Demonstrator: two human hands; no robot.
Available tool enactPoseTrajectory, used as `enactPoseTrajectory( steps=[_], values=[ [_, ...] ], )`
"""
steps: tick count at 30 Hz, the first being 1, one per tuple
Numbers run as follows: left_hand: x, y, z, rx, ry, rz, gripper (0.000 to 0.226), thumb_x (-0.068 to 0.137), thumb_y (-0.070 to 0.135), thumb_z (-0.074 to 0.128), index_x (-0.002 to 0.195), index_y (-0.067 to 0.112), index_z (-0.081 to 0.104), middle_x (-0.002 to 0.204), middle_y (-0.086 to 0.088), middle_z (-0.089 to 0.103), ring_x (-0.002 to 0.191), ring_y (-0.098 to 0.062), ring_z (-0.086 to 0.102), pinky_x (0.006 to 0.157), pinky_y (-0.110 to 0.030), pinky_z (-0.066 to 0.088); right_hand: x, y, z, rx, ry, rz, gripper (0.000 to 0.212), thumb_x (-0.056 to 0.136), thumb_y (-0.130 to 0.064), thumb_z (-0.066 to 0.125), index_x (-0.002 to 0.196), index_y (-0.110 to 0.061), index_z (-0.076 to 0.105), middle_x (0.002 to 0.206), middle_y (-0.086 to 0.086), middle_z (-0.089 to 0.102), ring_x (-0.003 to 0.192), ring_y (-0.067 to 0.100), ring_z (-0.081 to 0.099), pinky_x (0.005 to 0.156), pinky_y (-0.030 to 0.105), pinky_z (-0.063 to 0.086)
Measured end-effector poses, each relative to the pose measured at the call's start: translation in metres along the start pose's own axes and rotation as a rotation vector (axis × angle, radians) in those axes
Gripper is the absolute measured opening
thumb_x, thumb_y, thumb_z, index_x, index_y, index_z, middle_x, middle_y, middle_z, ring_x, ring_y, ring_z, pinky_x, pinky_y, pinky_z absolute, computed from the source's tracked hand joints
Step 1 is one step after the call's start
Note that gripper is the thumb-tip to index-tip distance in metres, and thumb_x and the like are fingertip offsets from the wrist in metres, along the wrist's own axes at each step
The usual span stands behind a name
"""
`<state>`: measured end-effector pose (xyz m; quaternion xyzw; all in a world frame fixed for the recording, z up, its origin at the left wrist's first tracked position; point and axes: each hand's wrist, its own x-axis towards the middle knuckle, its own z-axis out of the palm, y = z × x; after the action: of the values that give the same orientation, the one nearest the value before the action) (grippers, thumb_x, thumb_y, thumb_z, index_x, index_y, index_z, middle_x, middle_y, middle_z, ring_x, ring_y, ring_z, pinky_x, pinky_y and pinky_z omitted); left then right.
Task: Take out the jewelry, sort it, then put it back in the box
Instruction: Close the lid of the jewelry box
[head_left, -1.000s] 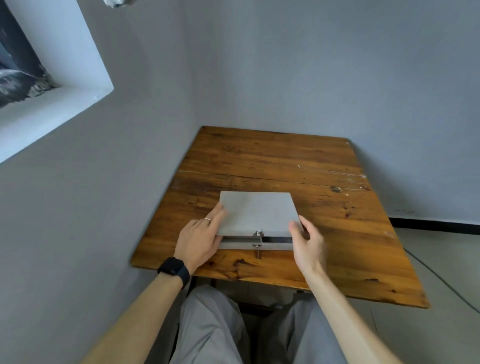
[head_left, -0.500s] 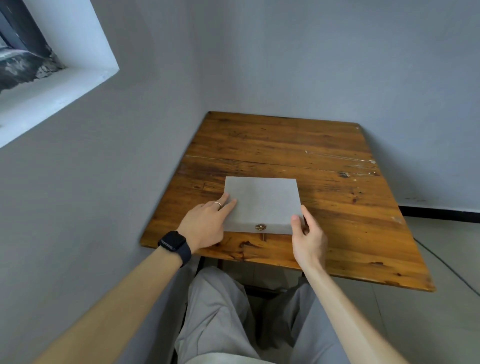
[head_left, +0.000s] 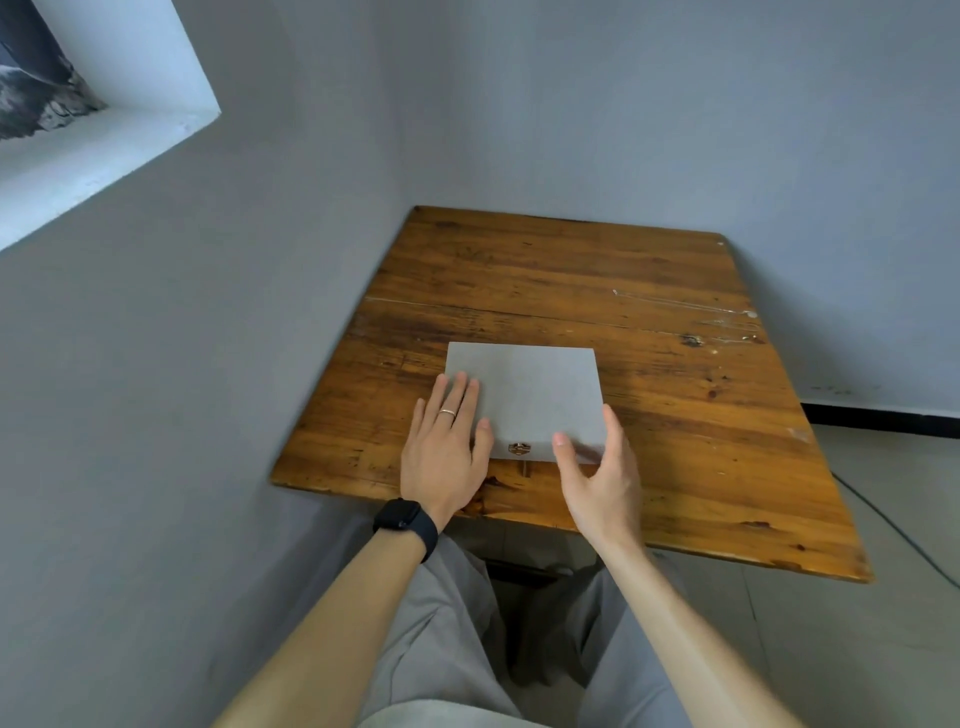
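Box (head_left: 535, 395) closed on worktop (head_left: 571, 270); left hand (head_left: 447, 447) flat on it, grip apart; right hand (head_left: 597, 478) at near-right corner, grip apart.

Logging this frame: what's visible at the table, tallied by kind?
Boxes: 1, grey box
Hands: 2, left hand, right hand
Worn items: 2, ring, black watch
Tables: 1, wooden table
Total: 6

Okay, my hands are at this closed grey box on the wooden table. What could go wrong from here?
The grey box sits near the front edge of the table, so a tug toward you could slide it off. The left hand lies flat on its top, so lifting at the clasp with the right hand may fight that pressure and jerk the box.
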<state>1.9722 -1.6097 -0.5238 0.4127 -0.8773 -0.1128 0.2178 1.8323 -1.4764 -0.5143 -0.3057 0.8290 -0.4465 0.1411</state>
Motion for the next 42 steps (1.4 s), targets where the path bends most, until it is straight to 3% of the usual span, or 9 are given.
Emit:
enactPoseTrajectory(
  steps=[3, 9, 15, 20, 23, 30, 33, 38, 42],
  values=[
    [0.000, -0.003, 0.003, 0.001, 0.022, 0.020, 0.059, 0.103, 0.045, 0.022, 0.155, 0.018, 0.032, 0.162, 0.002, 0.029, 0.152, -0.012, 0.010, 0.123, -0.036, 0.009, -0.006, -0.002, 0.007, -0.105, 0.009, -0.035, 0.100, 0.079, -0.076, 0.052, 0.156, -0.029, 0.007, 0.157, 0.000, 0.028, 0.140, 0.020, 0.034, 0.096, 0.031, 0.040],
    [0.001, -0.002, 0.008, -0.019, 0.066, 0.011, 0.057, 0.103, 0.042, 0.027, 0.153, 0.016, 0.038, 0.159, 0.000, 0.036, 0.151, -0.015, 0.019, 0.123, -0.039, 0.017, -0.005, -0.004, 0.010, -0.160, 0.046, -0.046, 0.115, 0.067, -0.087, 0.051, 0.154, -0.030, 0.003, 0.156, 0.002, 0.029, 0.138, 0.021, 0.035, 0.101, 0.040, 0.046],
    [0.000, -0.004, 0.010, -0.018, 0.082, 0.020, 0.057, 0.102, 0.040, 0.030, 0.152, 0.016, 0.038, 0.158, -0.002, 0.037, 0.151, -0.016, 0.020, 0.122, -0.040, 0.018, -0.004, 0.000, 0.012, -0.145, 0.036, -0.058, 0.118, 0.065, -0.085, 0.060, 0.153, -0.032, 0.003, 0.156, 0.001, 0.028, 0.139, 0.021, 0.034, 0.104, 0.045, 0.046],
    [0.000, -0.005, 0.011, -0.014, 0.088, 0.022, 0.057, 0.102, 0.040, 0.030, 0.152, 0.015, 0.038, 0.158, -0.002, 0.037, 0.151, -0.017, 0.022, 0.122, -0.041, 0.018, -0.005, 0.007, 0.010, -0.203, 0.019, -0.117, 0.123, 0.067, -0.067, 0.077, 0.154, -0.031, -0.002, 0.158, 0.002, 0.027, 0.141, 0.021, 0.032, 0.107, 0.046, 0.045],
    [-0.001, -0.004, 0.011, -0.009, 0.087, 0.022, 0.057, 0.102, 0.041, 0.029, 0.152, 0.015, 0.038, 0.158, -0.002, 0.037, 0.151, -0.017, 0.022, 0.122, -0.043, 0.020, -0.006, 0.008, 0.011, -0.224, 0.021, -0.106, 0.126, 0.064, -0.074, 0.074, 0.154, -0.030, -0.003, 0.159, 0.003, 0.025, 0.143, 0.022, 0.030, 0.108, 0.046, 0.043],
    [0.000, -0.005, 0.007, 0.009, 0.049, 0.019, 0.060, 0.102, 0.044, 0.025, 0.154, 0.017, 0.035, 0.160, 0.000, 0.033, 0.151, -0.015, 0.018, 0.122, -0.040, 0.015, -0.005, 0.004, 0.017, -0.313, 0.117, -0.125, 0.118, 0.069, -0.069, 0.074, 0.154, -0.019, 0.009, 0.151, 0.010, 0.039, 0.134, 0.026, 0.043, 0.098, 0.042, 0.050],
    [0.009, -0.013, 0.000, 0.061, 0.002, 0.022, 0.062, 0.101, 0.047, 0.018, 0.156, 0.019, 0.031, 0.162, 0.002, 0.029, 0.152, -0.012, 0.013, 0.123, -0.043, 0.012, 0.000, 0.003, 0.017, -0.349, 0.084, -0.171, 0.111, 0.075, -0.061, 0.074, 0.155, -0.016, 0.012, 0.150, 0.011, 0.042, 0.132, 0.028, 0.047, 0.102, 0.042, 0.046],
    [0.042, -0.030, -0.020, 0.234, -0.101, -0.029, 0.060, 0.102, 0.040, 0.012, 0.158, 0.021, 0.023, 0.165, 0.004, 0.021, 0.153, -0.012, 0.007, 0.123, -0.049, 0.005, 0.019, -0.002, 0.021, -0.431, -0.064, -0.309, 0.103, 0.086, -0.062, 0.061, 0.157, -0.018, 0.001, 0.156, 0.007, 0.038, 0.139, 0.022, 0.042, 0.113, 0.036, 0.034],
    [0.069, -0.033, -0.024, 0.160, -0.235, -0.140, 0.058, 0.106, 0.042, 0.012, 0.160, 0.023, 0.005, 0.167, 0.008, 0.001, 0.153, -0.009, -0.007, 0.123, -0.047, -0.001, 0.044, -0.011, 0.028, -0.486, -0.131, -0.372, 0.096, 0.092, -0.061, 0.051, 0.157, -0.020, -0.005, 0.163, 0.003, 0.024, 0.147, 0.021, 0.029, 0.119, 0.037, 0.026]
  ],
)
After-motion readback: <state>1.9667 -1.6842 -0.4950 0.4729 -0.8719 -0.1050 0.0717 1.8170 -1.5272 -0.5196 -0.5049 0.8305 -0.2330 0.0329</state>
